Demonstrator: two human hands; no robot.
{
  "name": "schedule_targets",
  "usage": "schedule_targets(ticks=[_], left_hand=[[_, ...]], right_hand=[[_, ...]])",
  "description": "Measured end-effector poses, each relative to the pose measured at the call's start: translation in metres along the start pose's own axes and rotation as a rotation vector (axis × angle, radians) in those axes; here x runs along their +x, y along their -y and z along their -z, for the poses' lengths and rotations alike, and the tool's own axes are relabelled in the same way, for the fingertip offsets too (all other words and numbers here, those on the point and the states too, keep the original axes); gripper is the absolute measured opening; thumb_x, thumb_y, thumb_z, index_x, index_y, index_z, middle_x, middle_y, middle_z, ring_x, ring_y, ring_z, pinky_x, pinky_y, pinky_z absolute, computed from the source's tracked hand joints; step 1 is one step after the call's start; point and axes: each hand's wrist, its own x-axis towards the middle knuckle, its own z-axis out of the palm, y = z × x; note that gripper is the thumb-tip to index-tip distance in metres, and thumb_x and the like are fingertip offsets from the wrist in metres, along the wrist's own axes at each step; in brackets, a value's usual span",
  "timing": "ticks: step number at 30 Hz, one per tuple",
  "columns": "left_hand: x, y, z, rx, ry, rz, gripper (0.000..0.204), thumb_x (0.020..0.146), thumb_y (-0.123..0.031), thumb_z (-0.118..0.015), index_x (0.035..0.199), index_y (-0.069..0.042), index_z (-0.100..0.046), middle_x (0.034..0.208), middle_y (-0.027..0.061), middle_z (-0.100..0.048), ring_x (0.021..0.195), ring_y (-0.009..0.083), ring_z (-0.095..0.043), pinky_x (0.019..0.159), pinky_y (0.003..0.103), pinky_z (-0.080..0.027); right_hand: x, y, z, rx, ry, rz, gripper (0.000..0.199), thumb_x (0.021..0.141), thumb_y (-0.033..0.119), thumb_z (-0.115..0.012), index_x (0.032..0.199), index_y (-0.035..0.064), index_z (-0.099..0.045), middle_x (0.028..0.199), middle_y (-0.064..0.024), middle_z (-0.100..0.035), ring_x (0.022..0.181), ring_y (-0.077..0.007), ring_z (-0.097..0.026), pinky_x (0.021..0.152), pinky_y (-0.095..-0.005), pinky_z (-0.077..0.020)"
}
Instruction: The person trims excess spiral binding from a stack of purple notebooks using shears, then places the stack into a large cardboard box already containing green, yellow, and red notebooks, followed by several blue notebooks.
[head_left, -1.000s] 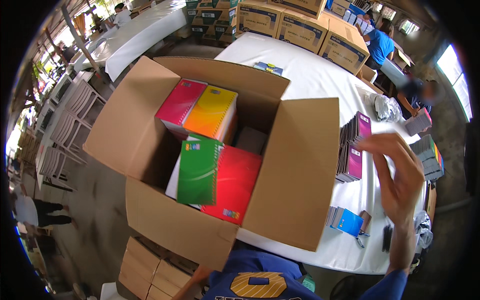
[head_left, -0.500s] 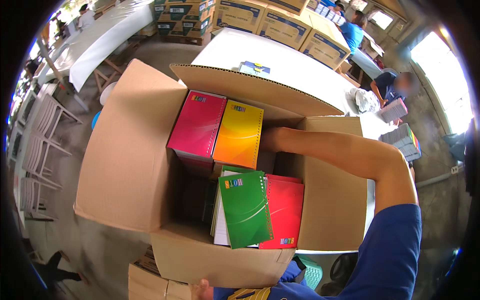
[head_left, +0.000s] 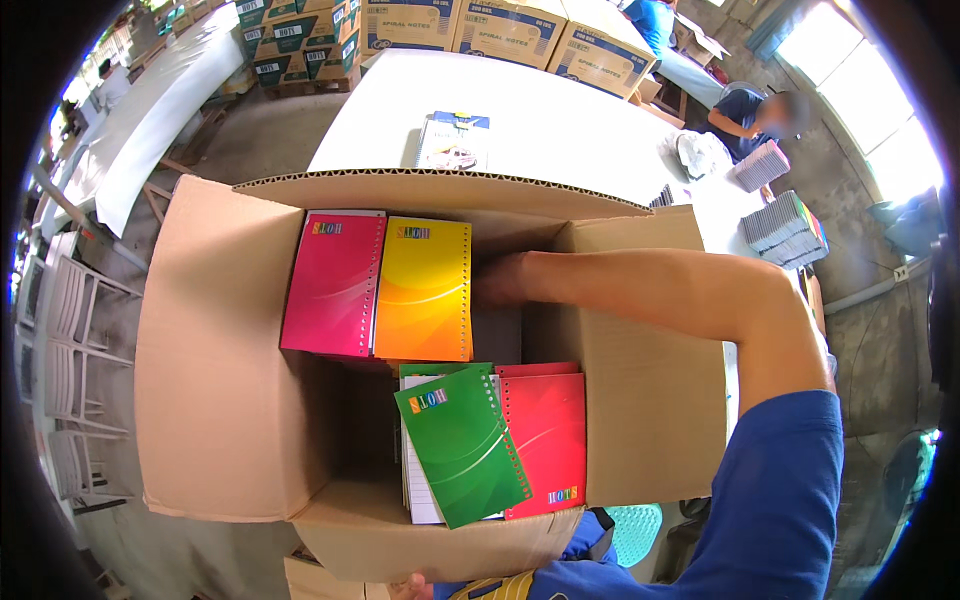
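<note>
An open cardboard box [head_left: 210, 400] holds stacks of notebooks with holes punched along one side. Pink notebooks [head_left: 335, 285] and yellow notebooks [head_left: 424, 290] fill the far left. Nearer me, a green notebook [head_left: 465, 445] lies askew on its stack, partly over red notebooks [head_left: 548, 440]. My right hand [head_left: 505, 280] reaches down into the box just right of the yellow stack; its fingers are hidden in shadow. At the box's near flap [head_left: 440, 545], my left hand [head_left: 408, 588] grips the lower edge, only its fingertips showing.
Beyond the box stretches a white table [head_left: 560, 120] with a spiral notebook [head_left: 452, 142] on it. A person [head_left: 745, 118] sits at the right near stacked notebooks [head_left: 785, 228]. Closed cartons [head_left: 505, 35] stand at the back, white chairs [head_left: 85, 375] at the left.
The view has shifted, so the box appears more level and further left. My right hand is still inside the box beside the yellow stack, and my left is still at the near flap.
</note>
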Motion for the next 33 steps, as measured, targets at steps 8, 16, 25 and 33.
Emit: schedule_targets(ticks=[8, 16, 25, 33], left_hand=[[0.029, -0.002, -0.028, -0.232, 0.056, -0.275, 0.049, 0.098, -0.045, -0.044, 0.129, -0.007, -0.046, 0.121, 0.0060, -0.049, 0.111, 0.0203, -0.045, 0.093, 0.039, -0.036], [0.034, -0.013, -0.071, -0.494, 0.402, -0.657, 0.063, 0.097, -0.052, -0.040, 0.140, -0.006, -0.038, 0.142, 0.0092, -0.042, 0.131, 0.0256, -0.038, 0.110, 0.045, -0.028], [0.049, -0.001, -0.144, 0.228, 0.443, -0.308, 0.064, 0.099, -0.048, -0.040, 0.144, -0.003, -0.033, 0.147, 0.0133, -0.036, 0.136, 0.0278, -0.034, 0.113, 0.045, -0.026], [0.075, 0.018, -0.282, -0.254, 0.808, 0.065, 0.057, 0.098, -0.036, -0.048, 0.138, 0.003, -0.037, 0.141, 0.0168, -0.043, 0.131, 0.0261, -0.042, 0.109, 0.044, -0.035]], right_hand=[[-0.079, 0.013, 0.078, 0.141, -0.414, 0.044, 0.015, 0.073, 0.013, -0.061, 0.061, 0.0058, -0.062, 0.065, -0.0054, -0.063, 0.065, -0.0252, -0.065, 0.057, -0.0388, -0.0486], [-0.208, 0.071, 0.177, -0.445, -0.414, -0.320, 0.007, 0.071, 0.010, -0.065, 0.070, 0.0036, -0.062, 0.070, -0.0034, -0.059, 0.059, -0.0136, -0.061, 0.050, -0.0289, -0.0462], [-0.426, 0.202, 0.159, 0.228, -0.715, -0.923, 0.017, 0.072, -0.001, -0.070, 0.088, -0.0016, -0.065, 0.082, -0.0094, -0.059, 0.058, -0.0186, -0.057, 0.049, -0.0291, -0.0424], [-0.376, 0.344, 0.004, 0.541, -0.741, -0.665, 0.028, 0.074, 0.003, -0.063, 0.101, -0.0018, -0.059, 0.076, -0.0069, -0.051, 0.056, -0.0165, -0.059, 0.049, -0.0287, -0.0498]])
